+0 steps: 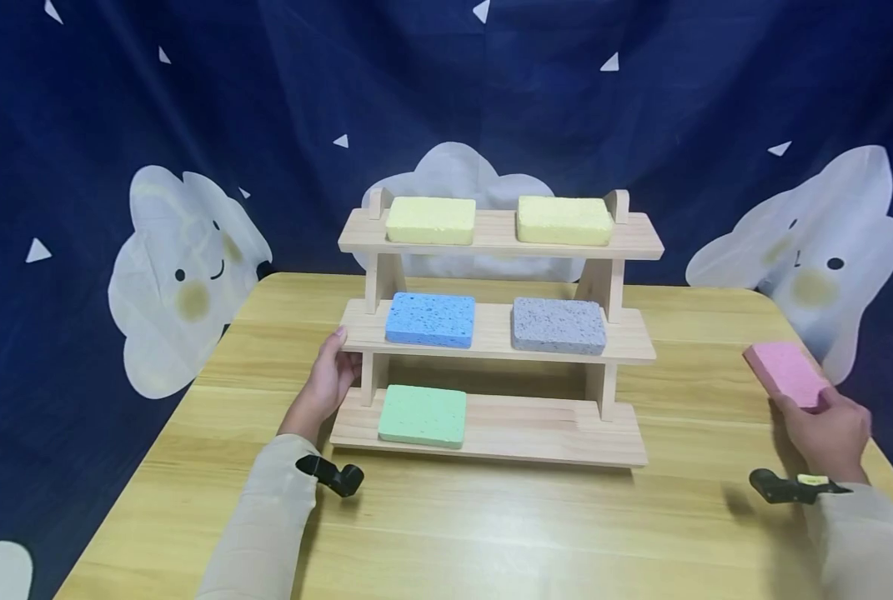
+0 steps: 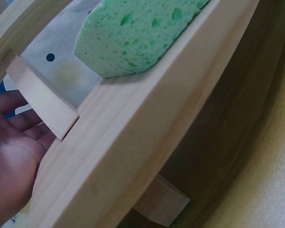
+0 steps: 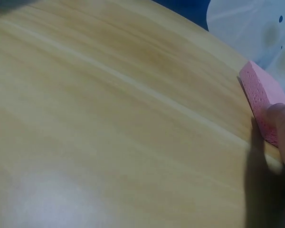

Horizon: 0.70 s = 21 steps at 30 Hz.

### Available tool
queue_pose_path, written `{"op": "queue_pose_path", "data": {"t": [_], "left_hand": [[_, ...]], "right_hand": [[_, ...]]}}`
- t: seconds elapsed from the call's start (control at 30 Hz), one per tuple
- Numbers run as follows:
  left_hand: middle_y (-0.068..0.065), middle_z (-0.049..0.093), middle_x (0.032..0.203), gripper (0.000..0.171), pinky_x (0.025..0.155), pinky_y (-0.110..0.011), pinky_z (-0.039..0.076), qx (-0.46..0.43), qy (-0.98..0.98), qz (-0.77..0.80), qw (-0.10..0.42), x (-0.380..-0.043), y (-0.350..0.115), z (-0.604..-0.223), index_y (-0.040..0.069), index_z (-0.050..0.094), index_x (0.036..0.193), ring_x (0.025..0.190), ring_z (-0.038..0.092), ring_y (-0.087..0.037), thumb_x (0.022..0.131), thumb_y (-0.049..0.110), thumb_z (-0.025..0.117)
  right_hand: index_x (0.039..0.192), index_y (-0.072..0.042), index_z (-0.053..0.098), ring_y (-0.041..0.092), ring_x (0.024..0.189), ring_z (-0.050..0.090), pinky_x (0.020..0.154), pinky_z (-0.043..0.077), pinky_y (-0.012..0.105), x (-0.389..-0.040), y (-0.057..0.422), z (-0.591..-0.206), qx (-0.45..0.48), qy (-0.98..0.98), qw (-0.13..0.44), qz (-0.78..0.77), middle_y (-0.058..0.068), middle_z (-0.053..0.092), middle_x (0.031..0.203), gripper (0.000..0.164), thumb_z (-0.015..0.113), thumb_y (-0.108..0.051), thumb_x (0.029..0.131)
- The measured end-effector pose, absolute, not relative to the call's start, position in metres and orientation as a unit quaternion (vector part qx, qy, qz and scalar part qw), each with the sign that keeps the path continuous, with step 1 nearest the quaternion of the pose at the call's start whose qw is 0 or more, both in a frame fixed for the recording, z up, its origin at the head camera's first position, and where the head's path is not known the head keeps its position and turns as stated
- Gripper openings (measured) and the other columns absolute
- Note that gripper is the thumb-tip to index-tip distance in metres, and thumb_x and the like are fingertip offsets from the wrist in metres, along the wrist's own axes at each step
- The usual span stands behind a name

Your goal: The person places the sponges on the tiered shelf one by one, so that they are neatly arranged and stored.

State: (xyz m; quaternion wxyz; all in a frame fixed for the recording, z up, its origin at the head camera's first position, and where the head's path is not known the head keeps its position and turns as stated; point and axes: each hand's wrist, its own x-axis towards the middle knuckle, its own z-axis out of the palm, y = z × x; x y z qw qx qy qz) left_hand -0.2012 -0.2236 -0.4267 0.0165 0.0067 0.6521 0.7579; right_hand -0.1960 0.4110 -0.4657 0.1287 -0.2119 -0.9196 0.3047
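Observation:
A three-tier wooden display rack (image 1: 536,442) stands on the table. My left hand (image 1: 328,387) holds its left end, at the middle tier's edge, with fingers (image 2: 26,118) reaching behind the side support. On the right, my right hand (image 1: 829,429) grips a pink sponge (image 1: 790,373) by its near end, thumb (image 3: 280,116) against one side. The pink sponge lies close over the table; the right wrist view cuts off most of that hand. A green sponge (image 1: 422,415) sits on the bottom tier's left half, nearest my left hand.
Two pale yellow sponges, one left (image 1: 431,221) and one right (image 1: 564,221), sit on the top tier. The middle tier bears a blue sponge (image 1: 431,320) and a grey sponge (image 1: 559,325). Behind the wooden table (image 1: 491,533) hangs a dark blue curtain (image 1: 416,75) with clouds.

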Motion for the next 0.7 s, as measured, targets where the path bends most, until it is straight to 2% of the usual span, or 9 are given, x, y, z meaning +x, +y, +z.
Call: {"op": "queue_pose_path", "data": {"t": [0.03, 0.1, 0.2, 0.33, 0.4, 0.47, 0.5, 0.6, 0.7], "left_hand": [[-0.017, 0.033, 0.136, 0.059, 0.095, -0.027, 0.038, 0.006, 0.652, 0.758, 0.018, -0.201, -0.224, -0.427, 0.006, 0.019, 0.149, 0.119, 0.042, -0.020, 0.100, 0.039, 0.019], [-0.018, 0.032, 0.136, 0.060, 0.094, -0.027, 0.039, 0.010, 0.654, 0.756, 0.019, -0.201, -0.224, -0.427, 0.006, 0.019, 0.149, 0.119, 0.041, -0.021, 0.100, 0.040, 0.019], [-0.018, 0.034, 0.135, 0.061, 0.092, -0.027, 0.040, 0.019, 0.657, 0.753, 0.015, -0.201, -0.224, -0.426, 0.004, 0.020, 0.148, 0.116, 0.043, -0.019, 0.100, 0.041, 0.020], [-0.018, 0.035, 0.134, 0.062, 0.091, -0.027, 0.040, 0.026, 0.660, 0.751, 0.010, -0.199, -0.224, -0.426, 0.002, 0.021, 0.147, 0.114, 0.045, -0.017, 0.100, 0.043, 0.021], [-0.019, 0.034, 0.135, 0.062, 0.092, -0.027, 0.040, 0.026, 0.660, 0.751, 0.012, -0.199, -0.224, -0.426, 0.003, 0.020, 0.148, 0.115, 0.044, -0.017, 0.100, 0.043, 0.021], [-0.020, 0.034, 0.135, 0.062, 0.091, -0.027, 0.040, 0.025, 0.659, 0.752, 0.014, -0.199, -0.224, -0.425, 0.002, 0.020, 0.148, 0.115, 0.044, -0.018, 0.100, 0.042, 0.020], [-0.019, 0.034, 0.135, 0.061, 0.091, -0.027, 0.040, 0.023, 0.659, 0.752, 0.015, -0.199, -0.224, -0.425, 0.003, 0.020, 0.148, 0.115, 0.044, -0.018, 0.100, 0.041, 0.020], [-0.016, 0.035, 0.132, 0.059, 0.091, -0.026, 0.041, 0.018, 0.655, 0.755, 0.017, -0.200, -0.225, -0.426, 0.003, 0.022, 0.147, 0.114, 0.044, -0.018, 0.100, 0.040, 0.019], [-0.015, 0.036, 0.131, 0.062, 0.091, -0.026, 0.040, 0.020, 0.656, 0.754, 0.016, -0.200, -0.225, -0.427, 0.002, 0.021, 0.147, 0.113, 0.044, -0.016, 0.100, 0.042, 0.020]], "right_hand": [[0.107, 0.017, 0.054, 0.048, 0.101, 0.039, 0.086, 0.031, 0.049, -0.195, 0.410, -0.466, -0.204, -0.922, 0.138, 0.300, 0.039, 0.049, 0.092, 0.048, 0.063, -0.024, 0.084], [0.101, 0.017, 0.054, 0.044, 0.094, 0.040, 0.080, 0.032, 0.045, -0.192, 0.409, -0.466, -0.200, -0.923, 0.137, 0.298, 0.035, 0.050, 0.085, 0.047, 0.063, -0.025, 0.084], [0.091, 0.012, 0.057, 0.028, 0.077, 0.042, 0.066, 0.030, 0.032, -0.188, 0.407, -0.466, -0.203, -0.926, 0.141, 0.287, 0.017, 0.051, 0.070, 0.042, 0.065, -0.028, 0.083], [0.084, 0.006, 0.059, 0.013, 0.063, 0.038, 0.060, 0.028, 0.029, -0.183, 0.406, -0.469, -0.203, -0.925, 0.152, 0.284, 0.005, 0.050, 0.061, 0.038, 0.069, -0.030, 0.080], [0.087, 0.006, 0.061, 0.015, 0.064, 0.043, 0.063, 0.032, 0.032, -0.180, 0.403, -0.470, -0.204, -0.922, 0.154, 0.291, 0.010, 0.055, 0.065, 0.037, 0.070, -0.030, 0.080], [0.103, 0.008, 0.062, 0.028, 0.079, 0.053, 0.075, 0.040, 0.040, -0.176, 0.399, -0.469, -0.209, -0.918, 0.139, 0.307, 0.025, 0.062, 0.087, 0.044, 0.068, -0.030, 0.082], [0.113, 0.009, 0.060, 0.034, 0.089, 0.054, 0.082, 0.040, 0.044, -0.174, 0.397, -0.469, -0.213, -0.916, 0.131, 0.313, 0.030, 0.061, 0.101, 0.049, 0.067, -0.030, 0.083], [0.134, 0.007, 0.044, 0.047, 0.117, 0.043, 0.098, 0.031, 0.055, -0.170, 0.390, -0.468, -0.220, -0.911, 0.105, 0.332, 0.036, 0.044, 0.131, 0.065, 0.063, -0.032, 0.086], [0.138, 0.005, 0.040, 0.049, 0.122, 0.039, 0.100, 0.029, 0.056, -0.166, 0.385, -0.466, -0.215, -0.911, 0.090, 0.340, 0.036, 0.040, 0.135, 0.068, 0.061, -0.035, 0.087]]}}
